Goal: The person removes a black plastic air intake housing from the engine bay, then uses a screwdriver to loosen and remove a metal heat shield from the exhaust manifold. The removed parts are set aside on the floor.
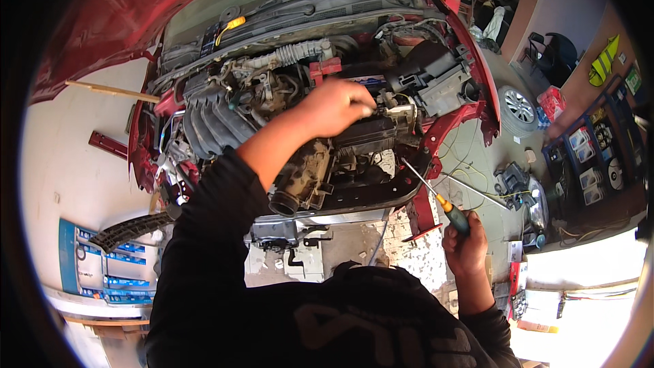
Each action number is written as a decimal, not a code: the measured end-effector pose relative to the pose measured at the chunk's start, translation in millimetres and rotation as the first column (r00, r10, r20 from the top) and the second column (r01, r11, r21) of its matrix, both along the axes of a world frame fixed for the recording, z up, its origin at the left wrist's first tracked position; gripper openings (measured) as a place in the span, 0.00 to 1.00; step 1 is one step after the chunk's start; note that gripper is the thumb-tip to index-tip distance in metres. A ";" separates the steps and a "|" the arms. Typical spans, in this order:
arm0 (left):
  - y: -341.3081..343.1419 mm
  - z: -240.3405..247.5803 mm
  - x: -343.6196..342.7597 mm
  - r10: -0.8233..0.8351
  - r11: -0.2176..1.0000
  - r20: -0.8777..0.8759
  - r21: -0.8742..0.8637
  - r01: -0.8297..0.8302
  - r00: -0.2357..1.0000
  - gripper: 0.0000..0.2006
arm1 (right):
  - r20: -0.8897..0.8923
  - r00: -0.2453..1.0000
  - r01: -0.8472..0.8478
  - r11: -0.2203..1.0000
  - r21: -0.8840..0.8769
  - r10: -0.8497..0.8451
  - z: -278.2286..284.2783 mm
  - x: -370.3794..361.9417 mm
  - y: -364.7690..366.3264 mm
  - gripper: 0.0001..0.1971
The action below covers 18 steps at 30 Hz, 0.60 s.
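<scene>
My right hand (pixel 468 249) is wrapped round the green and yellow handle of a long screwdriver (pixel 455 217), whose thin shaft points up and left toward the front of the car. My left hand (pixel 340 105) reaches over the opened engine bay with its fingers curled together. Its fingertips are just above a black housing (pixel 366 133) beside the battery area; whatever they may pinch is too small to make out. To the left of that arm sits the ribbed grey intake manifold (pixel 214 126). A dusty cylindrical part (pixel 303 180) lies below my left forearm.
The raised red hood (pixel 102 34) is propped by a wooden stick (pixel 112 90). A yellow-handled tool (pixel 234 24) lies near the windshield. On the right are a wheel (pixel 518 110), a headlight unit (pixel 535 208) and a thin rod (pixel 477 192). Blue racks (pixel 68 259) stand at left.
</scene>
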<state>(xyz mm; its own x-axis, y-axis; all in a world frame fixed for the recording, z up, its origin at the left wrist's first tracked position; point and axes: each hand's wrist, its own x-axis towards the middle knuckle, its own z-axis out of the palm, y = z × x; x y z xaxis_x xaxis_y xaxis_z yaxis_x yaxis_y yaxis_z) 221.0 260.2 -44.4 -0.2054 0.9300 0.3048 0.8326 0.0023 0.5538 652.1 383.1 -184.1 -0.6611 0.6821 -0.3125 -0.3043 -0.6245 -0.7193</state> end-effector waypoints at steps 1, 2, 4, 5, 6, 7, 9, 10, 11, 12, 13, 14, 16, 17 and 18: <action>14.8 -3.3 -19.8 0.152 0.986 -0.028 -0.061 -0.153 0.988 0.10 | 0.001 1.000 0.011 1.000 -0.007 -0.011 -2.1 5.4 1.2 0.18; 30.1 -6.5 -41.4 0.230 0.970 -0.254 -0.022 -0.244 0.939 0.09 | 0.020 0.999 0.028 1.000 -0.005 -0.027 -4.7 10.0 1.4 0.18; 58.3 -18.1 -79.1 0.333 0.923 -0.201 -0.130 -0.362 0.921 0.09 | 0.051 0.997 0.058 0.998 -0.006 -0.057 -10.9 18.5 -1.3 0.18; 70.7 -25.0 -93.8 0.354 0.906 -0.256 -0.146 -0.398 0.900 0.09 | 0.064 0.994 0.094 0.995 -0.016 -0.093 -14.2 22.8 -4.6 0.18; 81.7 -31.4 -105.2 0.377 0.880 -0.305 -0.177 -0.441 0.875 0.09 | 0.056 0.994 0.099 0.995 -0.030 -0.097 -17.6 27.0 -7.4 0.18; 92.5 -36.1 -113.7 0.400 0.852 -0.331 -0.208 -0.480 0.854 0.10 | 0.048 0.994 0.105 0.994 -0.043 -0.102 -20.9 31.7 -10.7 0.18; 110.8 -43.4 -121.6 0.451 0.756 -0.376 -0.322 -0.571 0.809 0.12 | 0.039 0.992 0.119 0.992 -0.050 -0.117 -27.2 42.5 -16.3 0.18; 117.0 -46.3 -122.1 0.451 0.742 -0.378 -0.344 -0.575 0.808 0.13 | 0.044 0.990 0.139 0.989 -0.053 -0.136 -30.2 48.2 -18.2 0.17; 119.7 -49.1 -121.8 0.455 0.713 -0.380 -0.386 -0.585 0.805 0.14 | 0.061 0.985 0.167 0.984 -0.067 -0.163 -33.0 54.7 -20.3 0.17; 123.3 -51.4 -120.7 0.450 0.695 -0.385 -0.415 -0.587 0.806 0.14 | 0.078 0.979 0.196 0.977 -0.082 -0.190 -36.4 60.1 -22.5 0.17; 123.3 -52.6 -121.4 0.393 0.727 -0.430 -0.395 -0.561 0.813 0.16 | 0.085 0.975 0.211 0.974 -0.087 -0.204 -39.1 65.7 -22.4 0.16; 124.4 -53.8 -122.3 0.384 0.737 -0.417 -0.399 -0.545 0.824 0.17 | 0.090 0.972 0.223 0.970 -0.093 -0.215 -42.0 70.4 -22.4 0.16; 124.6 -56.1 -127.1 0.373 0.754 -0.391 -0.401 -0.521 0.841 0.18 | 0.114 0.964 0.254 0.960 -0.120 -0.240 -47.6 77.1 -21.9 0.16; 126.7 -55.7 -131.5 0.343 0.757 -0.351 -0.447 -0.478 0.871 0.21 | 0.111 0.965 0.252 0.958 -0.141 -0.237 -49.8 79.5 -21.2 0.16; 126.5 -58.6 -133.8 0.350 0.753 -0.338 -0.453 -0.477 0.874 0.22 | 0.096 0.970 0.234 0.964 -0.127 -0.223 -51.9 80.9 -20.2 0.16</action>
